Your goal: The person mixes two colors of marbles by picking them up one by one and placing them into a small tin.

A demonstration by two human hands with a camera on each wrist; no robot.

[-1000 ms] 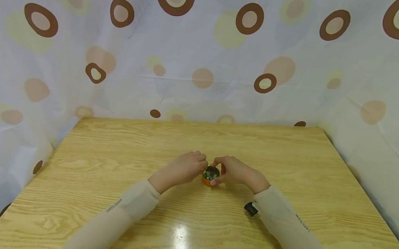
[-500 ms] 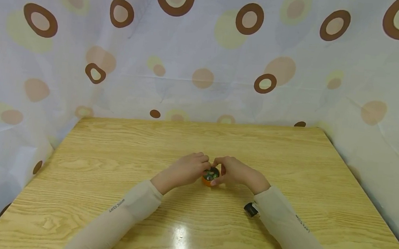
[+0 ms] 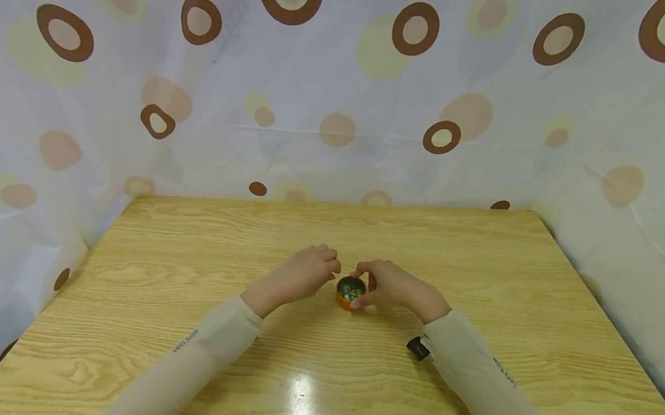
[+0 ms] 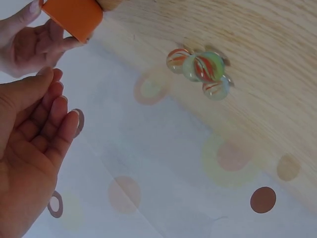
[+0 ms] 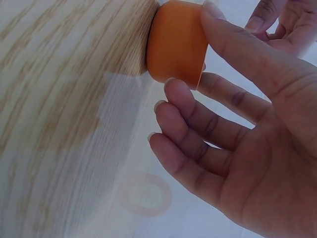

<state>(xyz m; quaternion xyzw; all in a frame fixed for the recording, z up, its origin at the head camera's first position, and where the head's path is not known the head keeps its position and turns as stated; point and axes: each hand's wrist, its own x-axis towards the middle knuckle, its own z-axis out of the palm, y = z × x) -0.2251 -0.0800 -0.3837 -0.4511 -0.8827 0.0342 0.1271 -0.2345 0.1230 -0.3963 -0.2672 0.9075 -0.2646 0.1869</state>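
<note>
A small orange bowl [image 3: 344,303] with a dark green inside stands near the middle of the table, with glass marbles [image 3: 351,293] in it. My right hand [image 3: 393,287] holds the bowl from the right, thumb on the near rim and a finger at the far rim. In the right wrist view, its other fingers curl loosely beside the bowl wall [image 5: 176,44]. Just left of the bowl is my left hand [image 3: 307,273], raised, its fingers loosely bent with nothing seen between them. The left wrist view shows several swirled glass marbles [image 4: 203,68] clustered on the tabletop.
The wood-grain table [image 3: 317,377] meets a patterned sheet [image 3: 343,90] at the back and sides. A black device [image 3: 418,349] sits by the right sleeve cuff. Light sleeves cover both forearms.
My left hand dipped over the bowl with a marble at its fingertips, then drew back up and left without it. My right hand keeps the bowl in place.
</note>
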